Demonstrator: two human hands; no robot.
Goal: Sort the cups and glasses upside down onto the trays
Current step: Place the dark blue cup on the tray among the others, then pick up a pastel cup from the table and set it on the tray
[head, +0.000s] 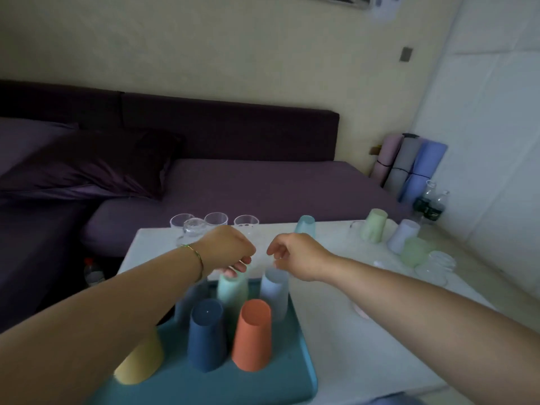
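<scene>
A teal tray (263, 384) lies on the white table (336, 340) with several plastic cups upside down on it: yellow (140, 363), navy (206, 334), orange (252, 334), mint (232, 290) and light blue (274, 290). My left hand (228, 247) reaches over the tray and its fingertips hold the upturned base of the mint cup. My right hand (295, 252) hovers just above the light blue cup, fingers loosely curled, holding nothing. Clear glasses (216, 219) stand upright along the table's far edge, and one (193, 229) is tipped.
A teal cup (305, 226) stands at the far edge. At the right are a pale green cup (374, 225), a lavender cup (403, 235), a green cup (413, 252) and a glass (435, 267). A purple sofa (233, 185) lies beyond the table.
</scene>
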